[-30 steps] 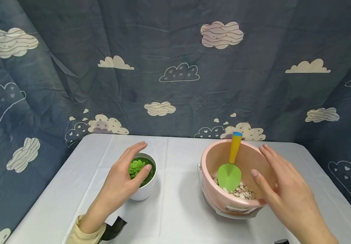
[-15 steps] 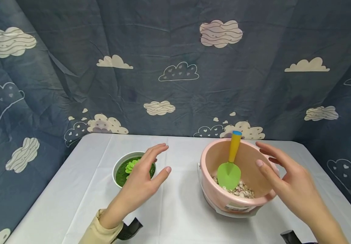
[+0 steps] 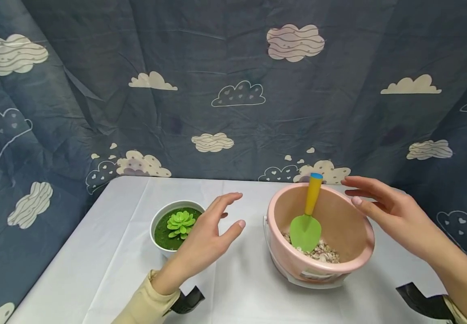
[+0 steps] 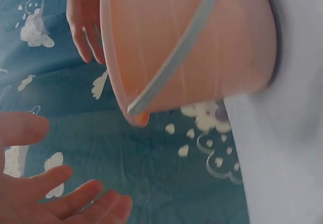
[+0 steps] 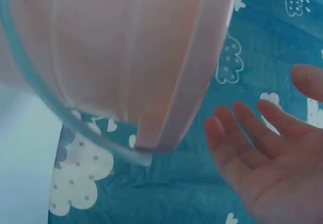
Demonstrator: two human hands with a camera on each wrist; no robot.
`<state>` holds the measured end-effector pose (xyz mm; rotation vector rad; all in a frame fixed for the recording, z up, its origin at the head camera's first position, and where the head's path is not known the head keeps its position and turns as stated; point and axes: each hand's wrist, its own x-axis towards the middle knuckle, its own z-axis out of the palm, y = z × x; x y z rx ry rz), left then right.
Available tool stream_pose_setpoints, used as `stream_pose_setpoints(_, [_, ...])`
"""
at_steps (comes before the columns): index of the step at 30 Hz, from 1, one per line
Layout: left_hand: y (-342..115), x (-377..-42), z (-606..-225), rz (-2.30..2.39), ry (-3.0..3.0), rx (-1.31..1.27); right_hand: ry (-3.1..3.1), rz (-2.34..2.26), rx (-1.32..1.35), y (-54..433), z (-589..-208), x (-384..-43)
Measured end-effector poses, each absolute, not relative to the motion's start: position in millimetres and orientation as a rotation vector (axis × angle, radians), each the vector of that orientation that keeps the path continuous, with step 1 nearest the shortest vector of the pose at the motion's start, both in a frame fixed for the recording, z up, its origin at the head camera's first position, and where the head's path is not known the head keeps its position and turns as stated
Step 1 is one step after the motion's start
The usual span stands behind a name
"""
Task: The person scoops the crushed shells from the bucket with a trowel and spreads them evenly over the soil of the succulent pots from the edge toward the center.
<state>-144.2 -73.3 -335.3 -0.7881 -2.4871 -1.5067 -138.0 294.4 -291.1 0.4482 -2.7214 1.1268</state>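
A pink bucket (image 3: 287,264) stands on the right side of the table, its pale handle (image 4: 176,57) hanging down its side. Inside it a toy trowel (image 3: 306,233) with a green blade and yellow handle leans over small shells or gravel (image 3: 324,254). My right hand (image 3: 397,218) hovers by the bucket's right rim, fingers loosely bent and holding nothing. On the left, a white pot (image 3: 152,235) bears a green succulent (image 3: 181,223). My left hand (image 3: 206,238), fingers spread and holding nothing, is between pot and bucket, overlapping the pot's right edge in the head view.
A white cloth covers the table (image 3: 107,252). Behind it and at both sides hangs a dark blue curtain (image 3: 233,58) with cloud prints. Black straps (image 3: 423,300) are at both wrists.
My left hand has moved right, away from the pot, uncovering the succulent. My right hand has shifted right and slightly up, away from the bucket. Pot, bucket and trowel stay in place.
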Motion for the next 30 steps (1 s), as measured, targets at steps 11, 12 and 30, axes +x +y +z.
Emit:
stream_pose_setpoints(11, [-56,-152,-346,-1.777,-2.504,-0.797,-2.757,1.269,0.468,298,-285,-167])
stream_pose_setpoints(12, [-55,-153,-347,-1.780,-2.507,-0.798,-2.760,1.273,0.466,298,-285,-169])
stream_pose_setpoints(30, [-32,-163,-359,-1.981,-2.418,-0.767,-2.881,1.309,0.605,299,-284,-210])
